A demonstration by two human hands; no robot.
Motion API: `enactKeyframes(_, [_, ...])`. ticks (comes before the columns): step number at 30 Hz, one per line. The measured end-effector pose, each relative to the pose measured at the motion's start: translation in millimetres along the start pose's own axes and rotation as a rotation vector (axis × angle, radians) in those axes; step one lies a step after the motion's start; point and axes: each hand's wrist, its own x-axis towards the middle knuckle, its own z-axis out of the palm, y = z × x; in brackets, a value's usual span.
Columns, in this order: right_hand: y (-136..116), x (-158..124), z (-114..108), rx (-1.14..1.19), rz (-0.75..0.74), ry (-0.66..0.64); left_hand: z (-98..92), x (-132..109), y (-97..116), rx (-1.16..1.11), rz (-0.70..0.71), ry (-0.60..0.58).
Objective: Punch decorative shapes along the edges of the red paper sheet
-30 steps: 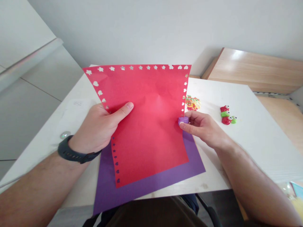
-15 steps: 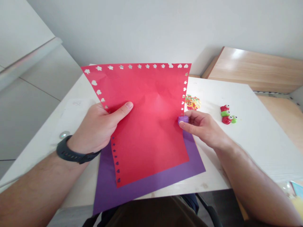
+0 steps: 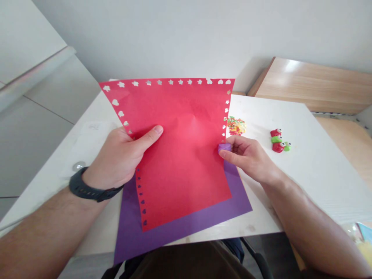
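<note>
A red sheet of paper [image 3: 183, 166] is held up in front of me, with flower, heart and star holes along its top, left and upper right edges. My left hand [image 3: 124, 155] grips its left side, thumb on the front and fingers hidden behind. At the right edge, my right hand [image 3: 247, 157] pinches a small purple craft punch [image 3: 224, 148], which sits on the paper's border below the last visible hole. Under the red sheet lies a purple sheet [image 3: 186, 232], reaching past the table's front edge.
On the white table [image 3: 305, 182], a pile of colourful paper cutouts [image 3: 236, 126] lies behind my right hand. Several red and green punches with eyes [image 3: 279, 141] stand farther right. A clear round object [image 3: 78, 166] lies at left. A wooden board [image 3: 314, 83] leans at the back.
Hardly anything differs. The purple punch and my right thumb have shifted very slightly; both hands keep their hold.
</note>
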Motion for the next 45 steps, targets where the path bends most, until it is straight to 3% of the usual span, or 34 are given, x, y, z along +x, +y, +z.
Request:
enactKeyframes(13, [3, 2, 1, -0.071, 0.001, 0.046, -1.3, 2, -3, 0.02, -0.001, 0.008])
enactKeyframes(22, [5, 5, 2, 0.003, 0.001, 0.024, -2.3, 2, -3, 0.012, -0.001, 0.004])
enactKeyframes(29, [6, 7, -4, 0.074, -0.006, 0.136, -1.7, 3, -3, 0.016, -0.015, 0.029])
enactKeyframes(37, [14, 21, -29, 0.158, 0.012, 0.353, -1.9, 3, -2, 0.007, -0.026, 0.031])
enactKeyframes(45, [17, 29, -39, 0.29, 0.108, 0.383, -2.8, 3, -3, 0.001, -0.042, 0.023])
